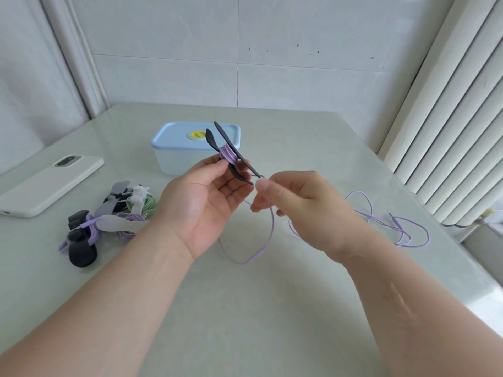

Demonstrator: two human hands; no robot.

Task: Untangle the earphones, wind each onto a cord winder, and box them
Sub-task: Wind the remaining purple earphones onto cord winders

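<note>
— Holding the black winder (pixel 231 153) up off the table (pixel 245 308) in my left hand (pixel 201 208), fingers closed on its lower wings, so the spool stays clear for turns. A few loops of purple cord (pixel 268 235) already sit on its core.

— And the right hand (pixel 304 205)?

— Thumb and fingertips pinched shut on the cord just beside the winder, to keep it taut as I feed it. The slack hangs below my hands, then trails in loose coils toward the table's right edge.

— Where do the finished ones sit?

— Bunched near the left edge, beside the white phone (pixel 46 183): wound sets (pixel 109 219) in purple and green, out of the way. The blue box (pixel 194 146) waits at the middle back, lid on, so I judge boxing comes last.
</note>
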